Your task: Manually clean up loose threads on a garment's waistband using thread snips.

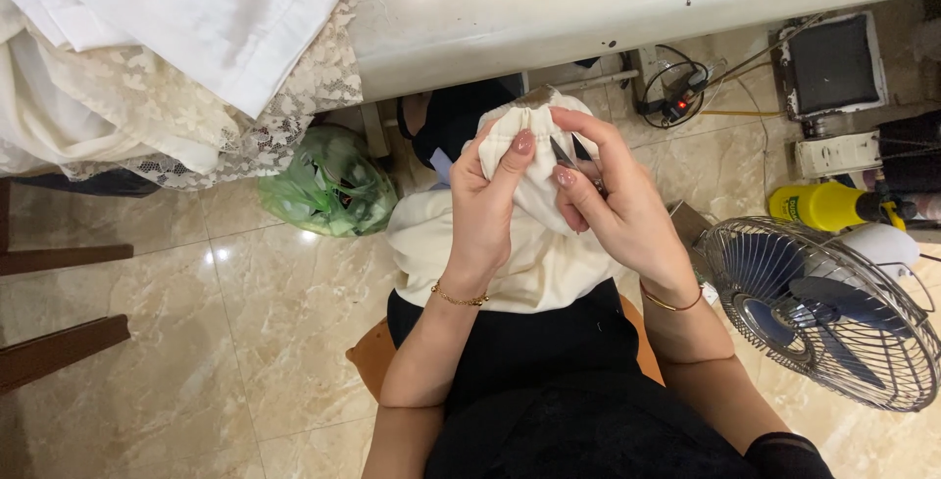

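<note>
My left hand [485, 200] grips a bunched part of a cream cloth [510, 141], holding its gathered edge up in front of me. My right hand [613, 195] pinches a small dark metal tool [563, 153] against that gathered edge; the tool is mostly hidden by my fingers. The rest of the cream cloth [470, 263] hangs down onto my lap, over black clothing. Both wrists wear thin gold bracelets.
A white sewing table [588, 8] runs across the top, with white fabric and lace [147, 67] piled at the left. A green plastic bag [328, 185] lies on the marble floor. A metal fan [823, 312] stands at the right beside a yellow spray bottle [828, 204].
</note>
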